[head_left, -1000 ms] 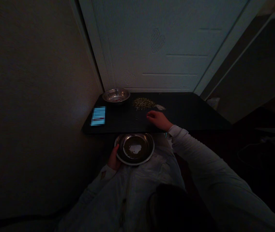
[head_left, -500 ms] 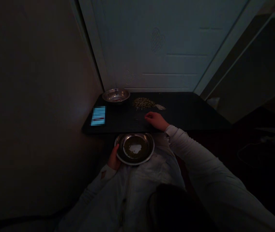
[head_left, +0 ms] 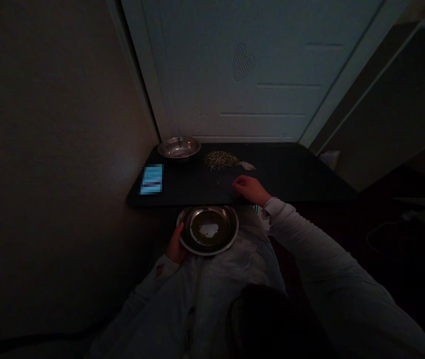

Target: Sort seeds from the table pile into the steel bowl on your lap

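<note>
My left hand [head_left: 176,247] grips the left rim of a steel plate [head_left: 231,233] held on my lap just below the table's front edge; dark grains and a pale patch lie in it. My right hand [head_left: 249,189] rests on the black table [head_left: 291,179], fingers curled and pressed down near a few loose grains. A pile of greenish grains [head_left: 222,159] lies a little beyond that hand, with a small pale heap [head_left: 248,165] at its right.
An empty steel bowl [head_left: 179,147] stands at the table's back left corner. A lit phone [head_left: 152,179] lies at the left edge. A white door [head_left: 250,70] rises behind the table, a wall stands to the left. The room is very dim.
My right hand has slid a little to the right and toward me along the table. The left hand and the plate have stayed put.
</note>
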Action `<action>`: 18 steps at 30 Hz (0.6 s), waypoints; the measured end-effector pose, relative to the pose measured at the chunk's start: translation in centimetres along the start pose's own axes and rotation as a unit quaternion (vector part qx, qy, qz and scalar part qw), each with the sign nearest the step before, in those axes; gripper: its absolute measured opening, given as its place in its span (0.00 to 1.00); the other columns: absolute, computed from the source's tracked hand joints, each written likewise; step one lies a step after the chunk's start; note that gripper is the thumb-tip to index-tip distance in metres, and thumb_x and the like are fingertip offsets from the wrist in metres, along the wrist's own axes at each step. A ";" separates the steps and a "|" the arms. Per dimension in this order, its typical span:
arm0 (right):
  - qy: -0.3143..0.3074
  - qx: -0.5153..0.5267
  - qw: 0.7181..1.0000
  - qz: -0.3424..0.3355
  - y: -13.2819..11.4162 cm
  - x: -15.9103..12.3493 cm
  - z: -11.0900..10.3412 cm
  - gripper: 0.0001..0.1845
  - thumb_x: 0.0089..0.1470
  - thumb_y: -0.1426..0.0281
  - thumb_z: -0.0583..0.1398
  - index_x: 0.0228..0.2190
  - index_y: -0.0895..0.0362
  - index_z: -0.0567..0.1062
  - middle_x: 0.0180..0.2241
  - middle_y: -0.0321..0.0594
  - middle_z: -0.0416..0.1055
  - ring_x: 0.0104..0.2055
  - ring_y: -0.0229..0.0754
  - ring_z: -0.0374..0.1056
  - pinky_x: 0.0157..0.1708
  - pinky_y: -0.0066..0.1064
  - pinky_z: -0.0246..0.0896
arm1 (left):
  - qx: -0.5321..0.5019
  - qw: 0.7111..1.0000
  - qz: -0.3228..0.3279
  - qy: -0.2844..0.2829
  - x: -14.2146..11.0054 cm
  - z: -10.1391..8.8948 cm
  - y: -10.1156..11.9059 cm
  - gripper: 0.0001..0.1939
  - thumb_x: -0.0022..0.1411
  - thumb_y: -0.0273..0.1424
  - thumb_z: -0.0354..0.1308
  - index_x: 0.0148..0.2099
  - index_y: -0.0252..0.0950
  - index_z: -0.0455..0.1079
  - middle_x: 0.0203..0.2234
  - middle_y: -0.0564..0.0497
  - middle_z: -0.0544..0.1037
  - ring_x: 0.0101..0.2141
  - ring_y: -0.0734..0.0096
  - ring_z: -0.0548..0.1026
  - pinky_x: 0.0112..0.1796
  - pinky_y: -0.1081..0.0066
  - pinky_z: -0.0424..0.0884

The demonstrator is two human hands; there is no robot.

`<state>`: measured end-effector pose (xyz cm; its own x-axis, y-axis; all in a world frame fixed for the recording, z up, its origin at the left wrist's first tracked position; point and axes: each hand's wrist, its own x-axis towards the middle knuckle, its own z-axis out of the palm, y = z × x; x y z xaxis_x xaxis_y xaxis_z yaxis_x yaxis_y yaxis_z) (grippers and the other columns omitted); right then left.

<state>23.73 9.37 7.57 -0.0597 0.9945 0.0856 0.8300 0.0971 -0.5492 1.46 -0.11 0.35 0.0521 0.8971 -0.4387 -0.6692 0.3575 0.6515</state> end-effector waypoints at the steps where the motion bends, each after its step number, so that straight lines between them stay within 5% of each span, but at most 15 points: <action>1: 0.002 -0.006 1.000 0.003 0.3 0.0 -0.1 0.13 0.45 0.65 0.51 0.28 0.59 0.69 0.21 0.36 0.69 0.24 0.33 0.63 0.23 0.22 0.52 | 0.001 1.000 0.003 0.003 0.1 0.0 0.0 0.12 0.50 0.35 0.49 0.33 0.36 0.71 0.31 0.51 0.77 0.49 0.65 0.61 0.51 0.68 0.52; 18: 0.074 -0.056 0.995 0.023 4.6 2.7 -3.4 0.16 0.47 0.65 0.50 0.33 0.61 0.70 0.31 0.41 0.70 0.29 0.34 0.63 0.28 0.24 0.54 | -0.005 1.000 -0.013 0.005 0.5 -0.9 -0.3 0.12 0.51 0.35 0.49 0.33 0.37 0.71 0.32 0.51 0.77 0.48 0.66 0.62 0.50 0.68 0.53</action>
<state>29.26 12.32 8.11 0.0554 0.9805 0.1885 0.8874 0.0382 -0.4595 1.02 0.02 -0.65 0.0620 0.8848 -0.4619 -0.6750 0.3780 0.6336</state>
